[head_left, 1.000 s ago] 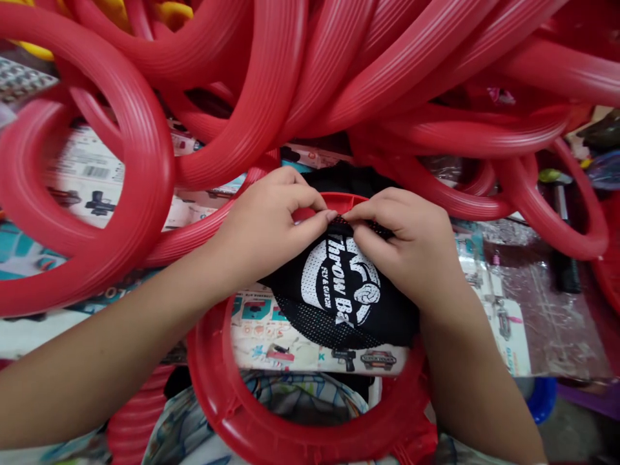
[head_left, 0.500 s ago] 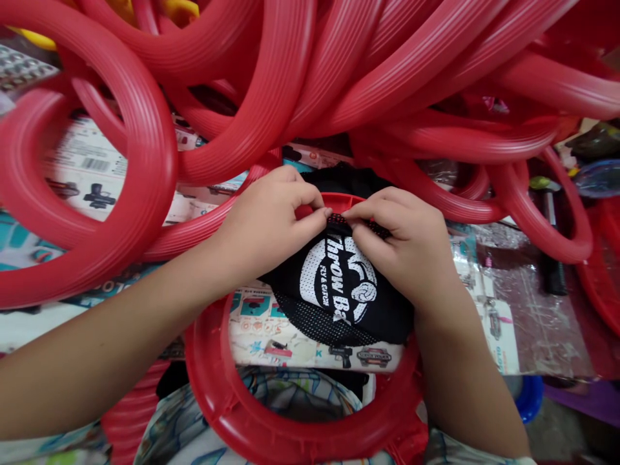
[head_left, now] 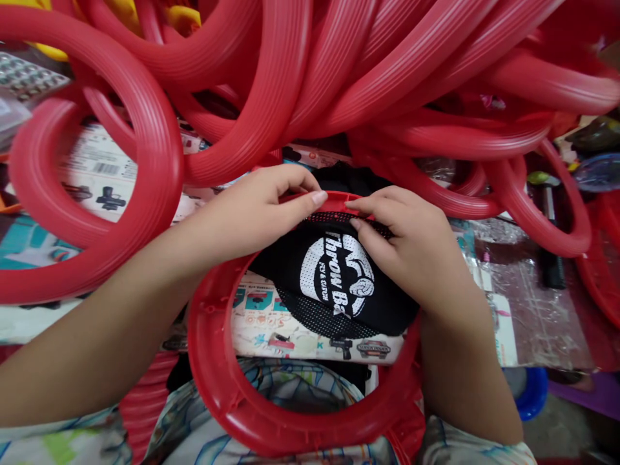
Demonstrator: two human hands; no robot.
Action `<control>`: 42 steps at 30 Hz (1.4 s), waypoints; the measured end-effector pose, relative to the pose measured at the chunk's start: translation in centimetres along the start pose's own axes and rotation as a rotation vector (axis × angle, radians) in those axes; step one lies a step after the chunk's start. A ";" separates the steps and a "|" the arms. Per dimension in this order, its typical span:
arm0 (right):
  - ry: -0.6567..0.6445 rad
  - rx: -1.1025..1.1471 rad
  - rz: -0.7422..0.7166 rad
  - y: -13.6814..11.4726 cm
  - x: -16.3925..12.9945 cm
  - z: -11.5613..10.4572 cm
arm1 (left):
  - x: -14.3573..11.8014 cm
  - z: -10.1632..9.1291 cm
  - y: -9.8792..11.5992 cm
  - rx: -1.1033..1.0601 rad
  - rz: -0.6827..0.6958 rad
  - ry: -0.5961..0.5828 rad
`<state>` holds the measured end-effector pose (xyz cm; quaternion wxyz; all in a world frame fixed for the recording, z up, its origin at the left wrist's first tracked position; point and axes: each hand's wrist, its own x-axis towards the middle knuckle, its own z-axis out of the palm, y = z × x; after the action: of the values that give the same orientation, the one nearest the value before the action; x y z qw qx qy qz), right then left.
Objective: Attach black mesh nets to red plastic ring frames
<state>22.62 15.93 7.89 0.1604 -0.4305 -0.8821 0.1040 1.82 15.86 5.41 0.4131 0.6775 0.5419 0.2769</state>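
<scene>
A red plastic ring (head_left: 213,387) lies near my body with its hollow, ribbed inner side up. Black mesh cloth (head_left: 295,258), printed in white with "Throw Ba", lies across its far half, and more black cloth shows beyond the far rim. My left hand (head_left: 276,200) is at that rim, thumb on the near side and fingers curled over it. Close by on the right, my right hand (head_left: 411,245) has thumb and index finger around the cloth's far edge. The other fingertips of my right hand are hidden.
Several red ribbed rings (head_left: 159,142) are heaped along the far side and left. Printed cardboard (head_left: 310,342) lies under the work. At the right are a black-handled tool (head_left: 552,271), clear plastic wrap (head_left: 547,323) and a blue round item (head_left: 535,394).
My left thumb and fingers have shifted from the cloth edge onto the ring's far rim, slightly left. My right hand stays nearly in place. The cloth edge sits a little lower around the rim.
</scene>
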 end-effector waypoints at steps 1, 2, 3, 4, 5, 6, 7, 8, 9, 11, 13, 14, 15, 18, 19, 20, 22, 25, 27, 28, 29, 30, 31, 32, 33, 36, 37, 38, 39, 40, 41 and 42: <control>-0.014 0.030 0.040 -0.1 -0.2 -0.4 | -0.1 -0.3 -0.1 -0.045 -0.006 -0.021; -0.028 0.056 0.080 -0.2 -0.3 -0.9 | -0.2 -0.6 -0.1 -0.063 -0.009 -0.040; -0.031 0.076 0.114 -0.3 -0.5 -1.3 | -0.3 -0.8 -0.2 -0.054 -0.011 -0.055; -0.027 0.088 0.144 -0.3 -0.7 -1.7 | -0.3 -1.0 -0.2 -0.025 -0.013 -0.065; -0.022 0.096 0.162 -0.4 -0.9 -2.0 | -0.4 -1.1 -0.2 0.017 -0.014 -0.072; -0.022 0.104 0.172 -0.4 -1.0 -2.2 | -0.4 -1.2 -0.1 0.061 -0.008 -0.076; -0.026 0.115 0.177 -0.4 -1.1 -2.4 | -0.4 -1.3 0.0 0.099 0.009 -0.077; -0.033 0.128 0.180 -0.4 -1.1 -2.5 | -0.4 -1.4 0.1 0.124 0.038 -0.079; -0.042 0.143 0.184 -0.5 -1.1 -2.6 | -0.3 -1.4 0.2 0.137 0.068 -0.086; -0.043 0.181 0.195 -0.6 -1.1 -2.6 | -0.3 -1.5 0.4 0.150 0.090 -0.107; -0.004 0.233 0.202 -0.9 -1.2 -2.7 | -0.2 -1.6 0.6 0.160 0.050 -0.103; 0.018 0.263 0.202 -1.0 -1.3 -2.8 | -0.3 -1.7 0.6 0.154 0.025 -0.095; 0.037 0.290 0.199 -1.1 -1.3 -2.9 | -0.3 -1.8 0.6 0.134 0.008 -0.090; 0.026 0.336 0.154 -1.4 -1.4 -3.2 | -0.6 -2.2 0.7 0.040 0.010 -0.086; 0.005 0.346 0.127 -1.4 -1.3 -3.3 | -0.7 -2.4 0.7 0.026 0.009 -0.075; -0.018 0.355 0.099 -1.4 -1.2 -3.4 | -0.8 -2.6 0.8 0.026 0.007 -0.063; -0.052 0.361 0.057 -1.5 -1.0 -3.5 | -1.0 -3.1 1.0 0.051 0.009 -0.042; -0.071 0.325 0.023 -1.7 -0.7 -3.1 | -1.1 -3.3 1.4 0.096 0.026 -0.029; -0.068 0.289 -0.006 -1.8 -0.7 -2.6 | -1.1 -3.0 1.4 0.097 0.026 -0.032; -0.062 0.272 -0.020 -1.8 -0.7 -2.3 | -1.0 -2.8 1.3 0.065 0.033 -0.042; -0.049 0.258 -0.031 -1.9 -0.8 -2.0 | -1.0 -2.5 1.3 0.018 0.049 -0.058; -0.031 0.248 -0.038 -1.9 -0.8 -1.7 | -0.9 -2.3 1.2 -0.029 0.074 -0.075; -0.008 0.240 -0.040 -1.9 -0.9 -1.5 | -0.9 -2.1 1.2 -0.061 0.105 -0.092; 0.016 0.233 -0.035 -1.8 -0.9 -1.3 | -1.0 -1.9 1.2 -0.070 0.135 -0.115; 0.039 0.227 -0.024 -1.8 -1.0 -1.2 | -1.0 -1.7 1.2 -0.057 0.157 -0.133; 0.072 0.224 0.013 -1.9 -1.1 -1.0 | -1.2 -1.4 1.4 0.018 0.168 -0.124; 0.070 0.227 0.018 -1.9 -1.1 -1.0 | -1.2 -1.3 1.4 0.028 0.158 -0.104; 0.064 0.230 0.018 -1.9 -1.1 -1.0 | -1.3 -1.2 1.4 0.036 0.148 -0.081; 0.058 0.231 0.015 -1.9 -1.1 -1.0 | -1.3 -1.1 1.4 0.039 0.141 -0.060; 0.053 0.227 0.012 -1.9 -1.2 -1.0 | -1.3 -1.0 1.4 0.042 0.139 -0.048; 0.050 0.220 0.007 -1.9 -1.2 -1.0 | -1.3 -0.9 1.3 0.045 0.142 -0.038; 0.046 0.214 0.001 -1.9 -1.2 -1.0 | -1.3 -0.8 1.3 0.052 0.148 -0.033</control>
<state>22.27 13.89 9.22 0.2256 -0.4136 -0.8619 0.1876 1.48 14.76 7.02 0.3827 0.7307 0.4905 0.2811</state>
